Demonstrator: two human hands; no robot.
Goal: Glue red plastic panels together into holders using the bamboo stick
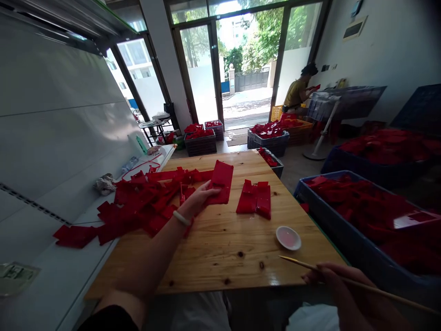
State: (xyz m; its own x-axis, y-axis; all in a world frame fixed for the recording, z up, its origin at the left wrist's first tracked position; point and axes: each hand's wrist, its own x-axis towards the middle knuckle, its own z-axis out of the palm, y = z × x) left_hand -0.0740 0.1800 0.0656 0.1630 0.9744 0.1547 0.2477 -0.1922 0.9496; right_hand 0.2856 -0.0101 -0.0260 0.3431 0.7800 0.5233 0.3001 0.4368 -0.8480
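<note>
My left hand [203,196] grips a flat red plastic piece [223,177] by its lower left side, held up over the wooden table [223,248]. To its left spreads a heap of similar red pieces [141,197]. Two more red pieces [254,200] lie side by side on the table, right of the held one. In my right hand [339,285], near the table's front right edge, is a thin paintbrush [310,265], its tip pointing left. Just above that tip sits a small white dish [288,238] with pale pink contents.
Right of the table stands a blue crate [303,186] full of red pieces. More filled crates [200,145] stand on the floor towards the glass doors. A co-worker [298,94] is at a far table on the right. A white ledge [74,271] runs along the left wall.
</note>
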